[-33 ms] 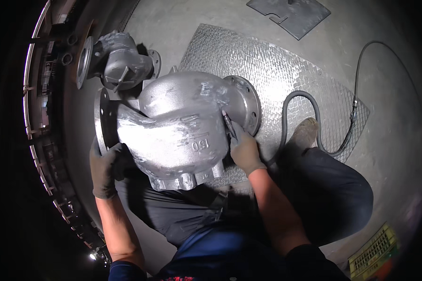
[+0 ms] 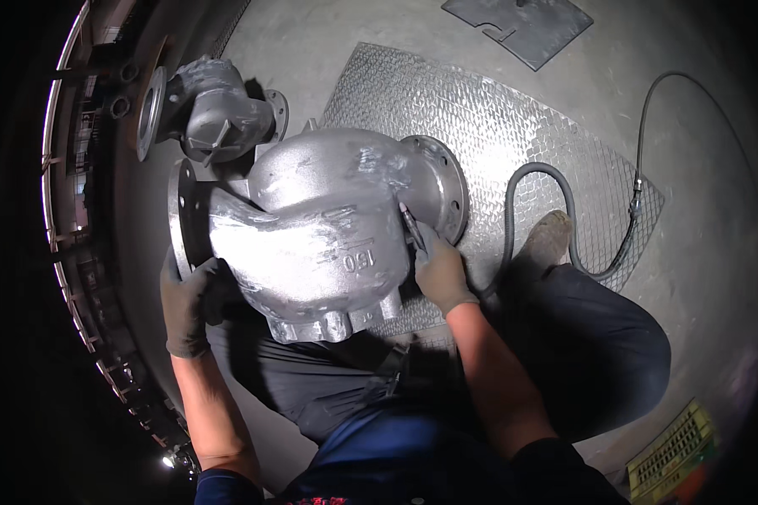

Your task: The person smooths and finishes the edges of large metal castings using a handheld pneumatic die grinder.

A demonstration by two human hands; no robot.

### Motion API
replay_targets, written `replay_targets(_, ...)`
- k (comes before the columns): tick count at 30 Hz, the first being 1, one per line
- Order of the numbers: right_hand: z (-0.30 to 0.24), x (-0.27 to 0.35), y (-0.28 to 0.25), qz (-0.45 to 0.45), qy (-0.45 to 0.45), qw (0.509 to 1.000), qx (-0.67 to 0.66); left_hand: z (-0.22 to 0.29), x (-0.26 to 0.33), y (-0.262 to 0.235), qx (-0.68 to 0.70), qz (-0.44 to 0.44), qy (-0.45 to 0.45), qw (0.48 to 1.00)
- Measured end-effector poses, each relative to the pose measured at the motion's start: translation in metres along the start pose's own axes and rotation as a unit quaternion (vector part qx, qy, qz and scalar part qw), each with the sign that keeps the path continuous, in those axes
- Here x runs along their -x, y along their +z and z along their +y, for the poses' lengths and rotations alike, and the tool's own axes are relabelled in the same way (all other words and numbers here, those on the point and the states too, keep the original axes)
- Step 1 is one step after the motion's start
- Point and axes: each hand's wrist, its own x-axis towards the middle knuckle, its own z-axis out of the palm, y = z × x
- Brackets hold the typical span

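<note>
A large grey cast valve body [image 2: 312, 227] with round flanges lies on the floor in front of me, partly over my lap. My left hand [image 2: 189, 303], in a dark glove, grips its left flange from below. My right hand [image 2: 438, 268], also gloved, holds a slim pen-like tool [image 2: 411, 223] whose tip touches the casting near the right flange [image 2: 446, 185]. A grey hose [image 2: 556, 210] runs from that hand across the floor to the right.
A smaller grey valve casting [image 2: 210, 114] lies behind the large one. A checkered metal plate [image 2: 497, 118] lies under the work. A flat dark plate [image 2: 522, 25] is at the top. A rack runs along the left edge [image 2: 67, 210]. A yellow crate [image 2: 674, 450] sits at lower right.
</note>
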Motion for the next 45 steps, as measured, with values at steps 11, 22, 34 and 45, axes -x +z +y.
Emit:
replay_targets(11,-0.041,0.028,-0.034,-0.057,0.043,0.996,-0.054,0.0,0.002,0.0,0.007,0.001,0.005,1.0)
replay_targets(22,-0.043,0.03,-0.029,-0.043,0.017,0.999,0.024,-0.006,0.001,0.0,0.022,-0.003,0.013,1.0)
replay_targets(34,-0.076,0.03,-0.043,-0.059,-0.005,0.998,0.035,-0.009,-0.001,-0.002,-0.002,0.003,0.011,1.0)
replay_targets(45,-0.076,0.054,-0.046,-0.074,0.004,0.997,0.019,0.003,0.003,0.002,-0.022,0.003,0.023,1.0)
